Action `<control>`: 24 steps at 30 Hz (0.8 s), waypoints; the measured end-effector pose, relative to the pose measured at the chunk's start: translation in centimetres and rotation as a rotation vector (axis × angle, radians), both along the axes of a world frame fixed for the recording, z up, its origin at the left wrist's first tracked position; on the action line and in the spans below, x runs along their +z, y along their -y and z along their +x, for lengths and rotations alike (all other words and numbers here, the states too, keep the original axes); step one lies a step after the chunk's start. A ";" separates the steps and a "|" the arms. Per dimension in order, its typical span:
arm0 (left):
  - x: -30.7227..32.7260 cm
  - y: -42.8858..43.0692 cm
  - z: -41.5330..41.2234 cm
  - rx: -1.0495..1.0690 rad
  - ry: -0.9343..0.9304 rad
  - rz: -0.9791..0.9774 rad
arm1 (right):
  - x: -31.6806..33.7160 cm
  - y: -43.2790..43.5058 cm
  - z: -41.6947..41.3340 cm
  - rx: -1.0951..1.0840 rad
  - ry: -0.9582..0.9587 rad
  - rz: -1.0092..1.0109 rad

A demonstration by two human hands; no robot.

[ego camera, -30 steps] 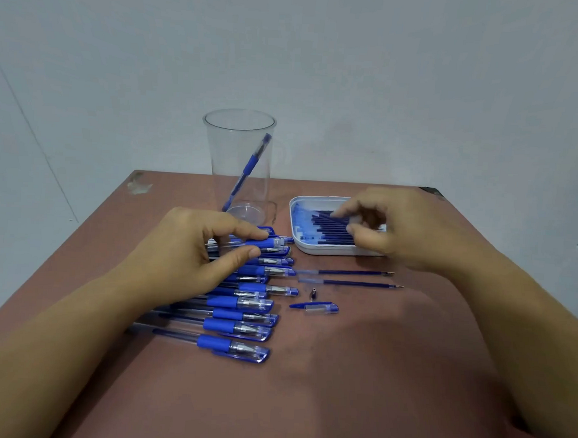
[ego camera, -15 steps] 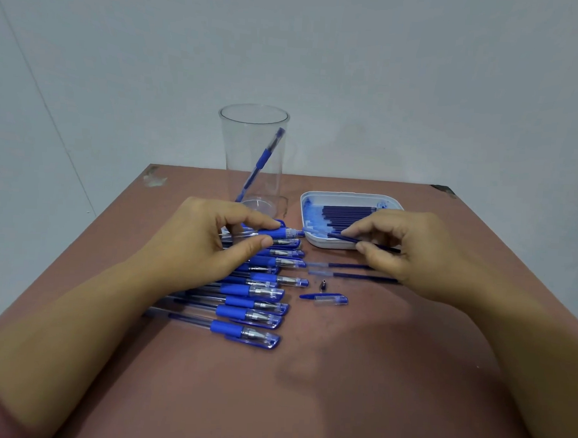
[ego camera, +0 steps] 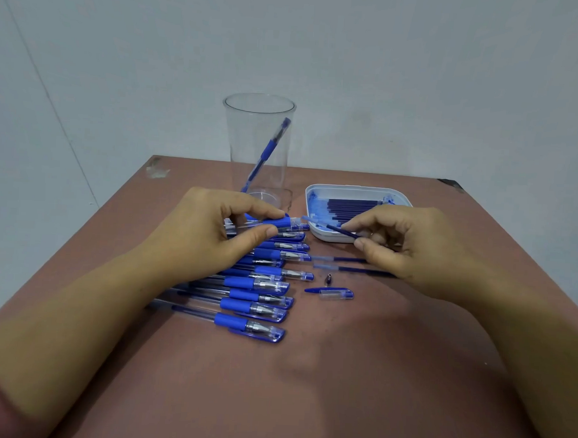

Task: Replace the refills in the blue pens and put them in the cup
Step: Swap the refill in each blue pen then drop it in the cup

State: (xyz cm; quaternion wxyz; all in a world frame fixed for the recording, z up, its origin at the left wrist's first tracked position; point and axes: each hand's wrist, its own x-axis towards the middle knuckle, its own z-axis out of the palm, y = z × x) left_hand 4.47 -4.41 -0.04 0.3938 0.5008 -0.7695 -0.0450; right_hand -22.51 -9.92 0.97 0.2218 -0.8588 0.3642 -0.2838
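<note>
Between the hands, head view: left hand (ego camera: pixel 209 234) pinches one blue pen (ego camera: pixel 282 222) at its rubber grip, forefinger on top, thumb below, front end turned toward the right hand. Right hand (ego camera: pixel 410 248) pinches a refill (ego camera: pixel 334 228) between thumb and fingertips, its pale front end aimed at the pen. Tip close to the barrel mouth; cannot tell if it has entered. Hands apart, each clamped on its own piece.

Progress, as judged:
- One finished pen (ego camera: pixel 269 151) leans inside the cup (ego camera: pixel 259 116), beyond the left hand.
- Pen in hand is mid-refill. Its small metal tip (ego camera: pixel 328 279) and cap (ego camera: pixel 334 293) lie on the table (ego camera: pixel 305 387), just nearer than the right fingers, not yet refitted.
- Two loose refills (ego camera: pixel 345 259) lie under the right fingertips, probably spent ones.
- Row of capped pens (ego camera: pixel 259 306) under and nearer than the left hand looks untouched. Most of the job remains.

Materials and shapes:
- Cup: clear hard plastic, tall, round, slightly tapered.
- Pens: transparent slim barrels, blue rubber sleeves, clear caps with blue clips.
- Refills: thin straight tubes, dark ink. A batch lies side by side in the tray (ego camera: pixel 359 190).
- Tray: white, shallow, rounded corners, blue ink smears inside; beyond the right hand.
- Table: matte reddish-brown, scuffed at a far corner.
</note>
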 end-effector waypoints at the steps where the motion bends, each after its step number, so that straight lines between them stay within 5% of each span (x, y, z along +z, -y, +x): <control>1: 0.0 0.0 0.0 0.004 0.003 0.000 | 0.0 0.0 -0.1 -0.005 0.006 -0.002; 24: 0.3 -0.5 -0.5 -0.062 0.063 -0.014 | 0.0 -0.2 0.7 0.049 -0.052 -0.150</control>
